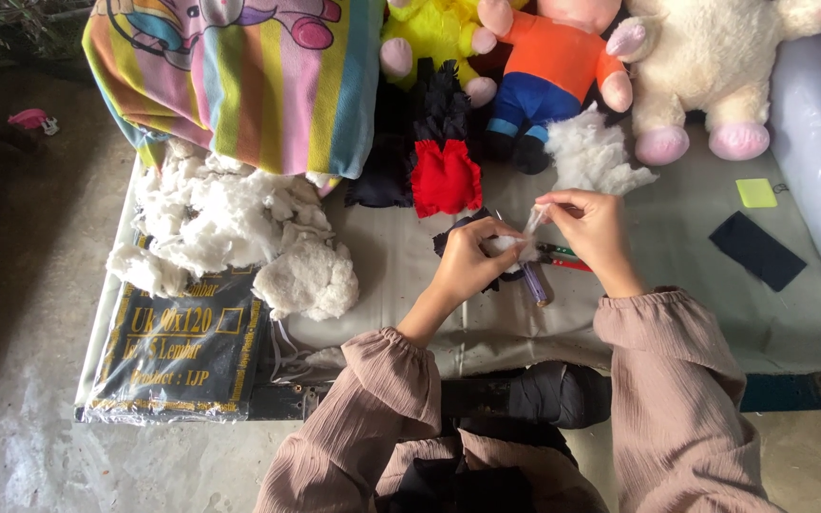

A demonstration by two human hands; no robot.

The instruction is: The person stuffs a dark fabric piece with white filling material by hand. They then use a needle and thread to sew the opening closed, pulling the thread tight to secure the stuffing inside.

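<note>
Right now I see my right hand point(593, 228) with its fingers pinched narrow on a thin wisp of white stuffing point(533, 219), which runs slantwise, its long axis from upper right down toward my left hand point(472, 258); that hand is curled closed around a small dark fabric piece point(450, 236) with white filling showing at its mouth; which way the piece points I cannot tell. Both hands sit near the middle of the grey counter point(677, 218); just under them lie a purple pen point(536, 283) and thin red and green sticks point(563, 256), touching or nearly so. Bare counter opens to the right, as far as a black patch point(757, 249) and a yellow slip point(756, 193); left, a heap of stuffing point(230, 223) crowds the edge; ahead, a red and black plush piece point(446, 157) and a row of soft toys point(553, 66) close off the far side.
</note>
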